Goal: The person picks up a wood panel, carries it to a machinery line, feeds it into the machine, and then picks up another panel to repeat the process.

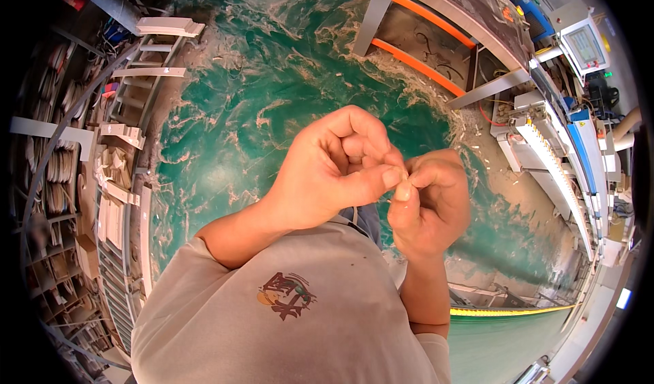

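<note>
Both hands are raised in front of my chest, with their fingertips meeting. My left hand (340, 162) is closed in a pinch, its thumb pressed toward the index finger and the other fingers curled. Against it, my right hand (434, 203) pinches with thumb and forefinger. Whatever sits between the fingertips, if anything, is too small to make out. Below the hands is the front of my light shirt (354, 302).
A green floor (238, 111) strewn with pale dust lies ahead. On the left stand a roller rack (112, 275) with boards and shelves (58, 248) of stacked pieces. To the right are a machine (545, 159), its screen panel (584, 48) and an orange-barred frame (422, 67).
</note>
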`<state>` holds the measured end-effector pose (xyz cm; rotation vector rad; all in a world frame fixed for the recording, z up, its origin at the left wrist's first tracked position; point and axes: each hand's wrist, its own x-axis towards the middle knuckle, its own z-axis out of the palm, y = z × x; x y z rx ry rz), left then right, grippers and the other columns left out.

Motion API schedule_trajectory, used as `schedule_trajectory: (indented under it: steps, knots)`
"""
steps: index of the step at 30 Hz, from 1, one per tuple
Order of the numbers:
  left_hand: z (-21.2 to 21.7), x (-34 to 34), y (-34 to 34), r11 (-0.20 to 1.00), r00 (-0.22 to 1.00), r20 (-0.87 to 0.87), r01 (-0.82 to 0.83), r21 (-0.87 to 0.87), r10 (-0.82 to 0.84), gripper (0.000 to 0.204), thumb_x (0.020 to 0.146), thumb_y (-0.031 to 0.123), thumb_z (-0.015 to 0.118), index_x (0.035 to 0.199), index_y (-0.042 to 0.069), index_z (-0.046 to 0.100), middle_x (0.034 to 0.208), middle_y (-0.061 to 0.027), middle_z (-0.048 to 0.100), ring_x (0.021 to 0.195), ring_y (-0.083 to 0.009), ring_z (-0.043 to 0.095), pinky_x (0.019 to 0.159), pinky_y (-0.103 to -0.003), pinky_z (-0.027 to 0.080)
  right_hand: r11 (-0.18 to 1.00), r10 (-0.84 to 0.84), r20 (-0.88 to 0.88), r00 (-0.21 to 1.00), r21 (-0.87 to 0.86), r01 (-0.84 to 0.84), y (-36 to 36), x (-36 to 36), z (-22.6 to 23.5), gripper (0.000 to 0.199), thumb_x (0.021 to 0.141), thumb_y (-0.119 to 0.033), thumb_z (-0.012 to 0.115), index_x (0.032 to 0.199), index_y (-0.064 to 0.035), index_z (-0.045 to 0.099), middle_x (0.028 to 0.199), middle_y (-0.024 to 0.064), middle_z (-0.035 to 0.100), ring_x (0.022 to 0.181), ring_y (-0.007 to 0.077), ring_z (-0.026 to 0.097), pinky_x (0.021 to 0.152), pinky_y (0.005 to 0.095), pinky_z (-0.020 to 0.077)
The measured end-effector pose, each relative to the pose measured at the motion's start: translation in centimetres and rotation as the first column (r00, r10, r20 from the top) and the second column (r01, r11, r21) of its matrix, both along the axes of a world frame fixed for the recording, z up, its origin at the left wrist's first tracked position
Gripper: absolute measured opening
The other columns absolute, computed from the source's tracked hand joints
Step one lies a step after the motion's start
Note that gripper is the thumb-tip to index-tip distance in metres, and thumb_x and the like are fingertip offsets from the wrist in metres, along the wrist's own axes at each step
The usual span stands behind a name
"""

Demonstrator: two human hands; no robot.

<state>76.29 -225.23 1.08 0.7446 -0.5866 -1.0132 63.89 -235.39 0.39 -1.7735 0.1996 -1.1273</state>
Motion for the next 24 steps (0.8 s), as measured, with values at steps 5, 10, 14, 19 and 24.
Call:
schedule_trajectory:
  steps: [5, 10, 14, 19, 24]
  knots:
    - [-0.3, -0.1, -0.1, 0.996, 0.988, -0.129, 0.084, 0.028, -0.080, 0.021, 0.092, 0.003, 0.070, 0.100, 0.010, 0.052, 0.088, -0.0100, 0.071, 0.076, -0.0114, 0.064, 0.059, -0.024, 0.050, 1.000, -0.009, 0.005, 1.000, -0.027, 0.009, -0.2, 0.1, -0.1, 0.016, 0.083, -0.004, 0.073, 0.091, -0.0061, 0.059, 0.080, 0.0037, 0.058, 0.066, 0.0119, 0.050, 0.053, 0.0247, 0.0406]
    - [-0.1, -0.2, -0.2, 0.990, 0.971, -0.210, 0.126, 0.063, -0.110, 0.018, 0.092, 0.005, 0.070, 0.096, 0.011, 0.054, 0.087, -0.0080, 0.069, 0.076, -0.0120, 0.064, 0.056, -0.023, 0.049, 0.998, -0.038, -0.004, 0.999, -0.040, 0.038, -0.1, 0.0, -0.1, 0.017, 0.081, -0.004, 0.073, 0.090, -0.0070, 0.059, 0.079, 0.0032, 0.058, 0.067, 0.0128, 0.051, 0.054, 0.0254, 0.0413]
    - [-0.5, -0.3, -0.2, 0.979, 0.931, -0.336, 0.184, 0.091, -0.143, 0.017, 0.092, 0.007, 0.071, 0.097, 0.011, 0.056, 0.089, -0.0065, 0.070, 0.072, -0.0104, 0.063, 0.057, -0.023, 0.049, 0.997, -0.063, -0.020, 0.998, -0.047, 0.062, 0.0, -0.2, -0.1, 0.016, 0.082, -0.004, 0.073, 0.091, -0.0074, 0.060, 0.080, 0.0027, 0.060, 0.069, 0.0129, 0.052, 0.054, 0.0258, 0.0421]
    - [-0.8, -0.3, -0.4, 0.980, 0.890, -0.428, 0.195, 0.047, -0.156, 0.017, 0.093, 0.010, 0.072, 0.102, 0.009, 0.058, 0.091, -0.0062, 0.073, 0.069, -0.0083, 0.062, 0.059, -0.024, 0.050, 0.989, -0.091, 0.002, 0.996, -0.113, 0.091, -0.3, -0.1, -0.3, 0.014, 0.085, -0.004, 0.072, 0.091, -0.0069, 0.060, 0.079, 0.0031, 0.063, 0.070, 0.0130, 0.053, 0.055, 0.0252, 0.0428]
    - [-0.7, -1.0, -0.4, 0.999, 0.979, -0.201, -0.020, 0.034, 0.027, 0.020, 0.092, 0.003, 0.070, 0.099, 0.010, 0.052, 0.095, -0.0089, 0.070, 0.073, -0.0092, 0.061, 0.059, -0.024, 0.050, 0.977, -0.111, -0.018, 0.994, -0.185, 0.106, -0.5, -0.3, 0.2, 0.014, 0.086, -0.003, 0.073, 0.093, -0.0049, 0.061, 0.081, 0.0049, 0.065, 0.068, 0.0131, 0.054, 0.055, 0.0245, 0.0433]
